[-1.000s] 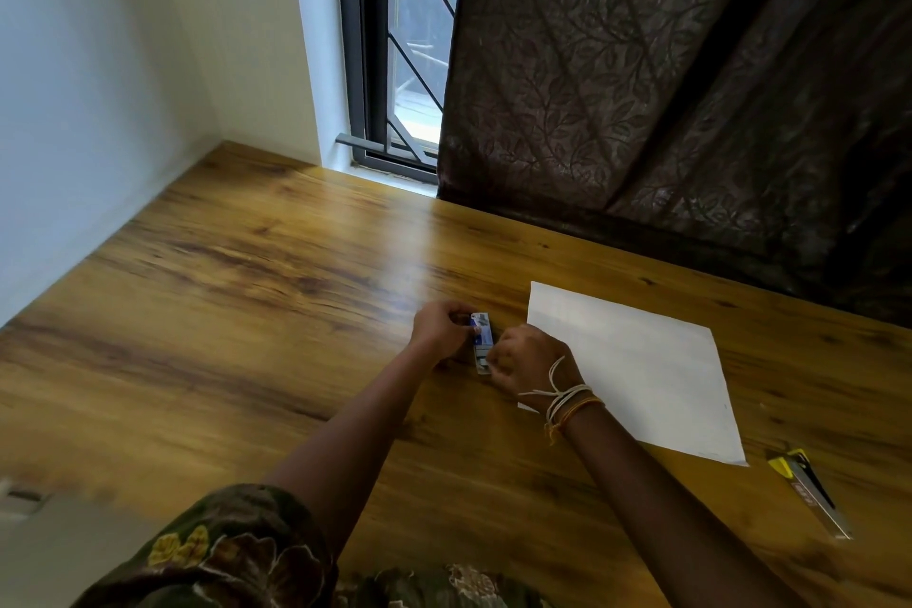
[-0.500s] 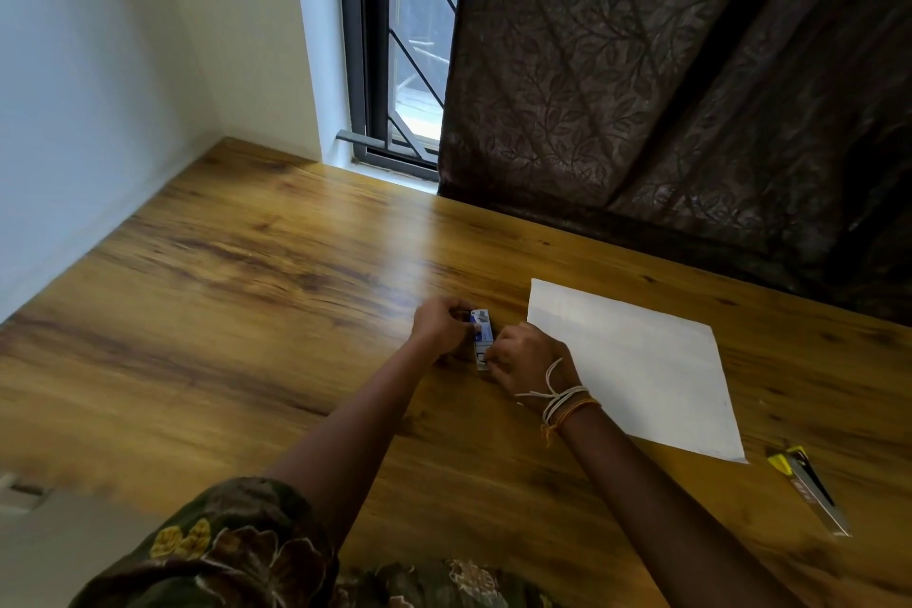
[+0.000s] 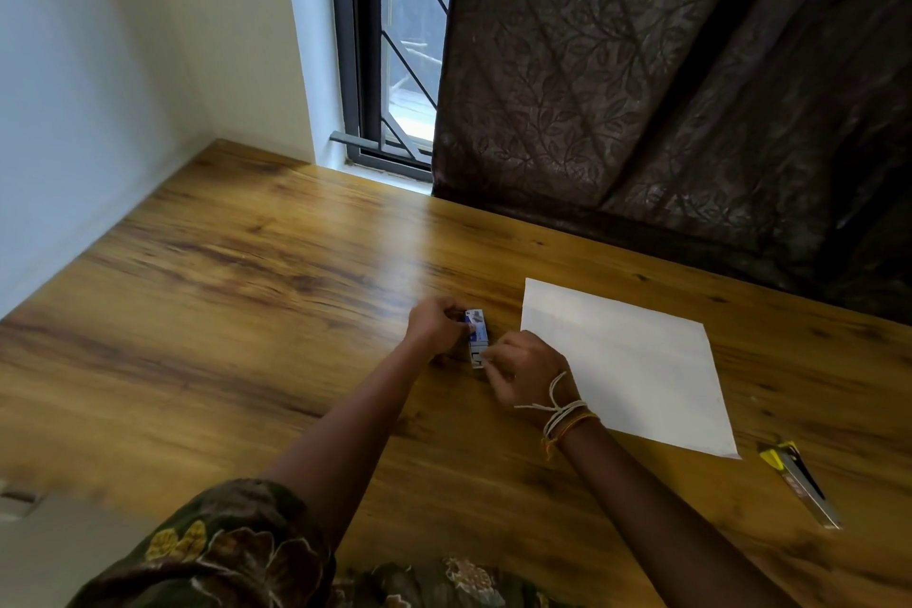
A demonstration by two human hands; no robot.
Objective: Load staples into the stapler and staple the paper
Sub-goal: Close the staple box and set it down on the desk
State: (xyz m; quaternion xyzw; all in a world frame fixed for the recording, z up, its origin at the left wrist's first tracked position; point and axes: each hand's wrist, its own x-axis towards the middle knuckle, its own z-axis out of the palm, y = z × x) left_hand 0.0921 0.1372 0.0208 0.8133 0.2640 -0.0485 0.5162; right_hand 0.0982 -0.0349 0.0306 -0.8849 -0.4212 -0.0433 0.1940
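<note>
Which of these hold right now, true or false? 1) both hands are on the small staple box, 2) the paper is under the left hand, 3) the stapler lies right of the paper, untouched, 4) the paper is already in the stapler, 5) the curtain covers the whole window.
1) True. The left hand holds the staple box and the right hand pinches its near end.
2) False. The paper lies flat on the table, to the right of both hands.
3) True. The stapler lies near the table's right edge with no hand on it.
4) False. Paper and stapler lie apart.
5) False. The curtain leaves a strip of window open on its left.
</note>
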